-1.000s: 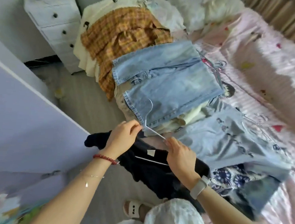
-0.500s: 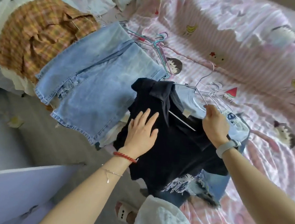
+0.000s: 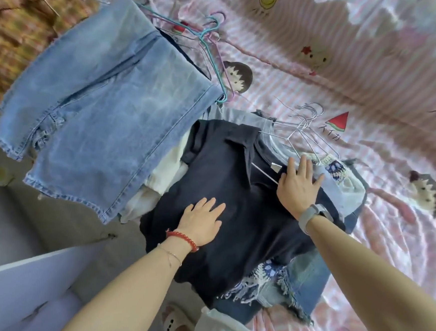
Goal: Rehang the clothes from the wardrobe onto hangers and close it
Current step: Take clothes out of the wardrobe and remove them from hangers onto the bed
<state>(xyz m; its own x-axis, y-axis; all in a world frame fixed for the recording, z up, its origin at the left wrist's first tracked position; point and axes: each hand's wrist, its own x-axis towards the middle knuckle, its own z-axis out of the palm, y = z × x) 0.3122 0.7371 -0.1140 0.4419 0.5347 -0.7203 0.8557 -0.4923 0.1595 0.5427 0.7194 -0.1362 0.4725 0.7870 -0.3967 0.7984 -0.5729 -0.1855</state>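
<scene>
A dark navy collared shirt (image 3: 235, 200) lies flat on a pile of clothes at the bed's edge, with a wire hanger (image 3: 296, 131) in its neck and the hook pointing up right. My left hand (image 3: 202, 223) rests flat on the shirt's lower front, fingers straight. On the shirt's right shoulder my right hand (image 3: 299, 184) presses flat with spread fingers. Light blue jeans (image 3: 104, 104) lie to the left, over coloured hangers (image 3: 210, 44). An orange plaid shirt (image 3: 22, 19) sits at the top left.
The bed has a pink cartoon-print cover (image 3: 350, 58). Under the navy shirt lie a pale blue top (image 3: 340, 185), a blue floral garment (image 3: 262, 281) and white clothes (image 3: 164, 176). A white wardrobe door (image 3: 19, 288) stands at the lower left, over grey floor (image 3: 12, 214).
The navy shirt went from held up near the wardrobe to lying flat on the pile. My right hand let go of the hanger and now presses the shoulder; my left stays flat on the shirt.
</scene>
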